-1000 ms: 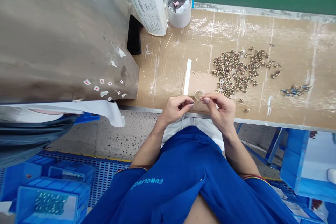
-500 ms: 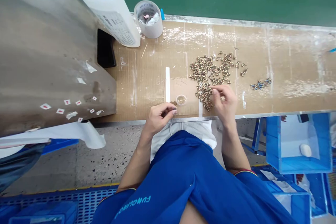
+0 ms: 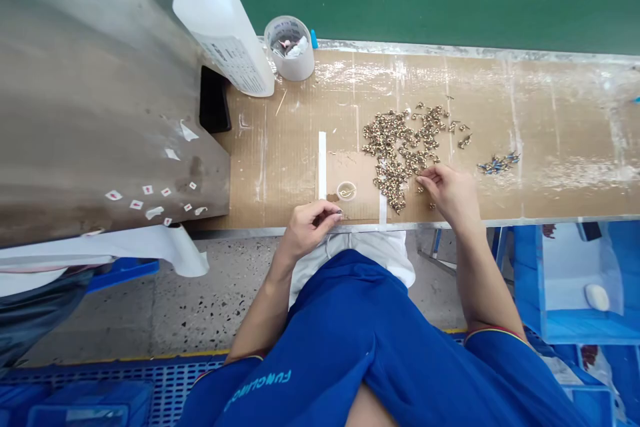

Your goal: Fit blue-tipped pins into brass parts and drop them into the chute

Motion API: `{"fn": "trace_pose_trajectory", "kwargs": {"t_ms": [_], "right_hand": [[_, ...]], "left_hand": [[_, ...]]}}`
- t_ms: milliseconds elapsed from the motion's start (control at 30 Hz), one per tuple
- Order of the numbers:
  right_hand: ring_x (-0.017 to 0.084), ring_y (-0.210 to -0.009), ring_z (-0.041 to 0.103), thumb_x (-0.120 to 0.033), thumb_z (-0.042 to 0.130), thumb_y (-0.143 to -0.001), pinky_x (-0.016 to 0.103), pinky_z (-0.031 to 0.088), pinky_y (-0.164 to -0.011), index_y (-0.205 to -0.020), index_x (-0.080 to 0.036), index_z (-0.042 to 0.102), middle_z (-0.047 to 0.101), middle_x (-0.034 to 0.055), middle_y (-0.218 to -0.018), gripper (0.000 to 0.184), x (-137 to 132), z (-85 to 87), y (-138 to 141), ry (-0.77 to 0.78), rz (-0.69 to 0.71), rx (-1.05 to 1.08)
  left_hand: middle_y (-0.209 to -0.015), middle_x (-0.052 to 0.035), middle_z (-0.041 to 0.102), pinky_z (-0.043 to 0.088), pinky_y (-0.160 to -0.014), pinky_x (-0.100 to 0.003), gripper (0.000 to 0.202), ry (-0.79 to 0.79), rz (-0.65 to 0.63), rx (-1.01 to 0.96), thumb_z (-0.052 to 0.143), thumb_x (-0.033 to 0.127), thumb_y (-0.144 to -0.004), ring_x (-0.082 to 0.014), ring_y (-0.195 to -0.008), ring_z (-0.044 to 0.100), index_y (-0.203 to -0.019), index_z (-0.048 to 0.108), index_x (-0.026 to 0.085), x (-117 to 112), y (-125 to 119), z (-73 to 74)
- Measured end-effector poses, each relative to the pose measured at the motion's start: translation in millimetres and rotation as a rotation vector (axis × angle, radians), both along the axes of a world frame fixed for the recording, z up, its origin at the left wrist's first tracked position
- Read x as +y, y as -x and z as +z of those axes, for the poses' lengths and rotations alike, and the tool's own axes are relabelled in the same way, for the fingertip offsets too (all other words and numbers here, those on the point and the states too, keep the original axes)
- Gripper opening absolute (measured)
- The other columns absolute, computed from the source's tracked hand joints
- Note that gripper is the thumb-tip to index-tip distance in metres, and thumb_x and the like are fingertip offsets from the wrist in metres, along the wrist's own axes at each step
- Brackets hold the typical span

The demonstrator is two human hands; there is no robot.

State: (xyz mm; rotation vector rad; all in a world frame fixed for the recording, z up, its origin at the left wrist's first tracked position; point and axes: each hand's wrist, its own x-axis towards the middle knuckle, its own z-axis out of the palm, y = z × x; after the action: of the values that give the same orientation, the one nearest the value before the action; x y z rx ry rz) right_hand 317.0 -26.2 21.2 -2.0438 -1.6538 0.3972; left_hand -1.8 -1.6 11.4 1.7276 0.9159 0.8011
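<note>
The right hand has slid rightward along the near edge of the desk, fingers loosely together, fingertips at the lower right of the heap of small brass fittings; any pinched piece is too small to tell. The left hand curls in a pinch, its contents hidden, near a small clear ring.

Lettering "FUNCLIMG" on blue shirt, bottle label print too small to read
</note>
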Motion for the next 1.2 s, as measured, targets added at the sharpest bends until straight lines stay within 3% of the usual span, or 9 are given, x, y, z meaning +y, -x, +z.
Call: {"fn": "trace_pose_trajectory", "kwargs": {"t_ms": [133,200,400,500,600,767,1000,1200], "right_hand": [[0.024,-0.068,0.067,-0.025,0.067,-0.083,0.039,0.053,-0.068,-0.078,-0.021,0.068,0.072,0.0067,-0.074,0.007,1.2,7.6,-10.7,0.041,-0.001,-0.087],[0.023,-0.067,0.068,-0.03,0.066,-0.086,0.039,0.055,-0.067,-0.081,-0.021,0.069,0.074,0.0068,-0.075,0.011,-2.7,13.7,-6.4,0.013,0.001,-0.014],[0.017,-0.065,0.069,-0.039,0.073,-0.087,0.03,0.058,-0.058,-0.088,-0.021,0.072,0.075,0.0038,-0.08,0.018,-26.6,29.1,63.8,-0.121,0.037,0.576],[0.015,-0.065,0.069,-0.037,0.074,-0.087,0.027,0.058,-0.057,-0.087,-0.022,0.072,0.074,0.0033,-0.081,0.016,-33.7,27.7,98.5,-0.106,0.042,0.716],[0.016,-0.069,0.07,-0.038,0.073,-0.088,0.029,0.061,-0.062,-0.089,-0.022,0.072,0.074,0.0028,-0.081,0.017,-34.9,24.5,111.9,-0.06,0.049,0.799],[0.017,-0.077,0.073,-0.037,0.071,-0.09,0.031,0.063,-0.07,-0.09,-0.022,0.072,0.075,0.0043,-0.087,0.015,-34.1,27.0,109.8,-0.01,0.111,0.818],[0.017,-0.076,0.071,-0.035,0.067,-0.092,0.031,0.06,-0.068,-0.089,-0.022,0.071,0.075,0.0045,-0.085,0.014,-33.9,34.0,112.3,0.02,0.16,0.731],[0.017,-0.074,0.066,-0.028,0.061,-0.093,0.031,0.055,-0.066,-0.084,-0.022,0.066,0.07,0.0029,-0.08,0.012,-34.4,31.1,115.0,0.032,0.238,0.7]], "left_hand": [[-0.075,-0.0036,0.074,0.05,-0.057,-0.019,0.01,-0.054,-0.011,0.007,0.065,0.021,-0.092,-0.0111,-0.063,0.066,-0.086,0.069,0.014,-5.3,-6.1,11.7],[-0.076,-0.0028,0.073,0.051,-0.061,-0.019,0.008,-0.076,-0.024,0.021,0.064,0.019,-0.092,-0.011,-0.066,0.066,-0.086,0.068,0.015,-8.5,-10.1,18.7],[-0.074,-0.0001,0.061,0.045,-0.061,-0.021,0.01,-0.155,-0.09,0.095,0.055,0.016,-0.096,-0.01,-0.063,0.055,-0.086,0.058,0.016,-13.0,-23.8,31.6],[-0.077,-0.0012,0.062,0.045,-0.064,-0.023,0.011,-0.196,-0.121,0.141,0.053,0.016,-0.097,-0.0113,-0.066,0.055,-0.087,0.056,0.016,-11.6,-28.2,32.2],[-0.077,-0.0013,0.062,0.045,-0.065,-0.024,0.011,-0.221,-0.134,0.176,0.054,0.015,-0.097,-0.0124,-0.068,0.057,-0.086,0.056,0.016,-9.1,-29.9,32.9],[-0.079,-0.0018,0.065,0.046,-0.066,-0.024,0.01,-0.235,-0.126,0.177,0.055,0.013,-0.097,-0.013,-0.07,0.059,-0.087,0.057,0.016,-6.4,-30.5,35.7],[-0.081,-0.0034,0.068,0.049,-0.07,-0.025,0.016,-0.246,-0.131,0.207,0.051,0.021,-0.102,-0.0149,-0.074,0.063,-0.089,0.06,0.016,-7.1,-29.2,29.7],[-0.079,-0.0046,0.068,0.048,-0.067,-0.027,0.016,-0.368,-0.182,0.356,0.05,0.013,-0.099,-0.0172,-0.074,0.065,-0.087,0.06,0.016,-3.6,-23.1,36.2]]}}
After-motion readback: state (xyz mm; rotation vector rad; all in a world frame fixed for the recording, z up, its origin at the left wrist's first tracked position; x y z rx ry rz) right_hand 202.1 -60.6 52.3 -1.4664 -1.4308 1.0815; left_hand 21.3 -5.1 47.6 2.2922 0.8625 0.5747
